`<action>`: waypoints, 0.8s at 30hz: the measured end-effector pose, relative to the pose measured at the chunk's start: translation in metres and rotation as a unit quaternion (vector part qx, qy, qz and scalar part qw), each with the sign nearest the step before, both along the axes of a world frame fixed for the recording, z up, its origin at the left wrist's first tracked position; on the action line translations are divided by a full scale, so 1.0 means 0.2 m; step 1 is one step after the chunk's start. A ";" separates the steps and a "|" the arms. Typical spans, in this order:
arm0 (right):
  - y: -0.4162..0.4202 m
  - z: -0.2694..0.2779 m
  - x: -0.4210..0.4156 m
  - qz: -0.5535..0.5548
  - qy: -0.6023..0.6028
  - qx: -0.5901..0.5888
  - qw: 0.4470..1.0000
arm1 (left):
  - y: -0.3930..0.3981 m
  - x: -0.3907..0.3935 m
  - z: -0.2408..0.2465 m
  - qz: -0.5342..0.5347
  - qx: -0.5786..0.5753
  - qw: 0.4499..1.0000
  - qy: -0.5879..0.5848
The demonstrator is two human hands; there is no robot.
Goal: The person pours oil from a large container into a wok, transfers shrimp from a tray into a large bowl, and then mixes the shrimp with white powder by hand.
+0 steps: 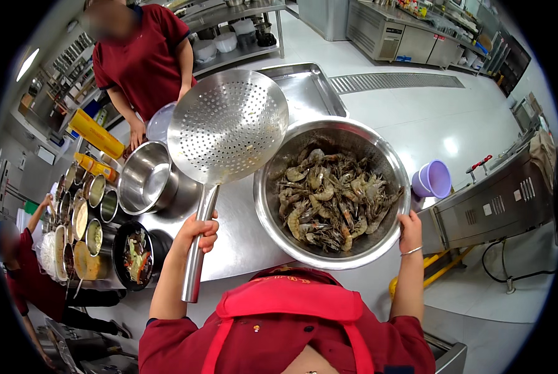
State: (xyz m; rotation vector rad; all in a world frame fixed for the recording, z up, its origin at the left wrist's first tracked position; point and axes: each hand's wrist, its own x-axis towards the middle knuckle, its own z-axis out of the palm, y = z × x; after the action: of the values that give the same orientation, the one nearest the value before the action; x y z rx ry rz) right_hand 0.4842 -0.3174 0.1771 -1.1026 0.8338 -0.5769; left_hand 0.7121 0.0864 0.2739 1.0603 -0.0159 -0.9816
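My left hand [200,233] is closed around the tubular handle of a large perforated steel skimmer [229,126], whose round bowl is held above the steel worktable [241,233]. With my right hand [410,231] I grip the right rim of a wide steel basin [279,236] at the table's right end. Raw whole shrimp [330,196] are heaped in this basin, and its inner wall looks perforated. The skimmer's bowl overlaps the basin's upper left rim in view; whether they touch I cannot tell.
An empty steel pot [145,177] stands left of the skimmer, near a black bowl of cut vegetables [137,257] and several food containers. A steel tray [302,91] lies beyond the basin, a purple bucket [432,180] to its right. Two co-workers [141,61] are at the left.
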 end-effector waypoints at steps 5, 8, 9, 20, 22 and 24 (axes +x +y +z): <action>-0.27 0.11 0.13 0.117 0.171 -0.210 0.956 | -0.08 -0.12 -0.20 0.027 0.020 0.997 -0.063; -0.42 0.11 0.29 0.208 0.181 -0.259 0.926 | -0.16 -0.21 -0.29 0.036 0.041 0.996 -0.077; -0.46 0.09 0.34 0.222 0.176 -0.284 0.916 | -0.18 -0.25 -0.31 0.035 0.050 0.995 -0.076; -0.64 -0.06 0.83 0.414 0.082 -0.380 0.823 | -0.35 -0.72 -0.26 0.227 0.097 0.967 -0.065; -0.45 -0.05 0.81 0.379 -0.034 -0.324 0.866 | -0.32 -0.81 -0.34 0.244 0.111 0.958 -0.103; -0.17 0.03 0.87 0.420 -0.039 -0.339 0.841 | -0.21 -0.96 -0.32 0.291 0.124 0.942 -0.109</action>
State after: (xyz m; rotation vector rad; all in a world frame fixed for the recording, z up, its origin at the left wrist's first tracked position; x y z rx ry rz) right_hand 0.6580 -0.3510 0.1831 -1.9211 -0.0214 -0.1413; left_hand 0.5201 0.0437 0.2093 1.3017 0.2341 -0.3316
